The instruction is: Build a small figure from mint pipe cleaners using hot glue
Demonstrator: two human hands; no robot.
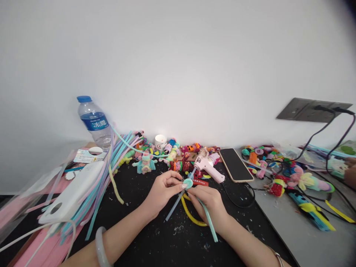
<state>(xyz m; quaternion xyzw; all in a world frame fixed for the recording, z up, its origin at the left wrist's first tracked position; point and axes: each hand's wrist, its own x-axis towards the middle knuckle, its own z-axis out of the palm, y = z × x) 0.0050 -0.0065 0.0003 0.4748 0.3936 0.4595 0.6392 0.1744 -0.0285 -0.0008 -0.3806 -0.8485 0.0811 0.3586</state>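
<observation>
Left hand (168,187) pinched mint-green, round, fuzzy-stem coil (188,183); right hand (208,204) clamped its tail (209,221); seemingly light, soft; rim suited hold.

Soft, even light; stretched edges

A white wall (178,66) rises beyond the hands (163,190); black tabletop (155,244) lies beneath them, grey tabletop (308,244) to their right.
</observation>
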